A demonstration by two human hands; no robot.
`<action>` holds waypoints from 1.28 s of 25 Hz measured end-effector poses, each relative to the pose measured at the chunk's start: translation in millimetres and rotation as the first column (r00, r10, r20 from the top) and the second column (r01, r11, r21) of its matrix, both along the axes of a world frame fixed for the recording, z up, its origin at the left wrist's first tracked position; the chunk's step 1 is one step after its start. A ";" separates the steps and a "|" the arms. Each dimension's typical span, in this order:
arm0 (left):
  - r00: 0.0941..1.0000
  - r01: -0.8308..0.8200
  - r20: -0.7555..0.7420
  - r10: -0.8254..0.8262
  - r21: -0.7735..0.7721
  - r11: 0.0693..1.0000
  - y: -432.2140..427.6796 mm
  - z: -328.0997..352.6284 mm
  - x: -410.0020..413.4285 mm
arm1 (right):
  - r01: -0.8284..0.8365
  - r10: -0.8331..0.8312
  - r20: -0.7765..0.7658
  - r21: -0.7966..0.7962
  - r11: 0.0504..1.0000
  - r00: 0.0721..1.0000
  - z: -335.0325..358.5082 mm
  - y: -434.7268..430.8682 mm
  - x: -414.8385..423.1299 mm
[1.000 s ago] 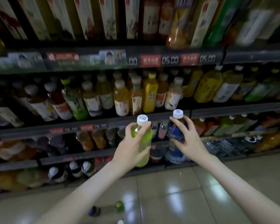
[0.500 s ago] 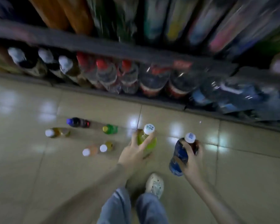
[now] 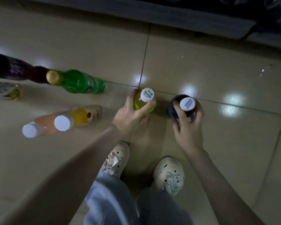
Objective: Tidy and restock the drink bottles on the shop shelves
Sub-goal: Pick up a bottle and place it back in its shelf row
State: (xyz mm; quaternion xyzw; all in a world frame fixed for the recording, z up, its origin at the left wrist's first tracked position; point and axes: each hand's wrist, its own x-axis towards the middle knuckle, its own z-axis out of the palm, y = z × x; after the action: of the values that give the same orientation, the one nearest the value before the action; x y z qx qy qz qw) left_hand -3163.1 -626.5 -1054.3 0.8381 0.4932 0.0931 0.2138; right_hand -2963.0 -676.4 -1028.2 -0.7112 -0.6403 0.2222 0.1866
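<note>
I look straight down at the tiled floor. My left hand [image 3: 130,113] grips a yellow-green bottle [image 3: 140,103] with a white cap, held upright down at the floor. Just to its right, my right hand [image 3: 187,127] grips a dark blue bottle [image 3: 173,105] with a white cap, also upright at floor level. Left of them stand a green bottle [image 3: 81,82] with a yellow cap, a yellow-orange bottle [image 3: 81,116] and a pink bottle [image 3: 45,125], both white-capped.
A dark purple bottle [image 3: 13,69] and a pale bottle [image 3: 5,91] stand at the left edge. The shelf's grey base [image 3: 193,18] runs along the top. My two feet in cream clogs [image 3: 116,158] stand just below the hands.
I have gone from facing the shelves to bending over the floor. Both hands carried their bottles down from shelf height to the tiles, beside the bottles standing there.
</note>
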 end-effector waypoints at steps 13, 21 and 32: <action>0.986 -0.015 -0.165 -0.023 -0.229 0.973 -75.2 58.0 -13.8 | -0.077 0.113 0.147 -0.233 0.969 0.983 73.6 -38.4 -9.1; 0.980 -0.196 -0.063 0.190 -0.496 0.846 -27.4 259.0 1.4 | -0.013 -0.010 -0.078 -0.289 0.957 0.997 250.0 4.2 -23.8; 0.967 -0.134 0.209 0.142 -0.055 0.990 121.2 741.9 -7.8 | 0.124 -0.068 -0.303 0.170 0.978 0.951 722.1 153.1 -33.2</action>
State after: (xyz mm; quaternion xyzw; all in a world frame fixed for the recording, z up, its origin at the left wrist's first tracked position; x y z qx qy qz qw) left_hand -3170.9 -505.4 -312.4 0.7826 0.5263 0.1869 0.2752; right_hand -2996.1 -523.3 -306.0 -0.6796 -0.5878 0.2557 0.3567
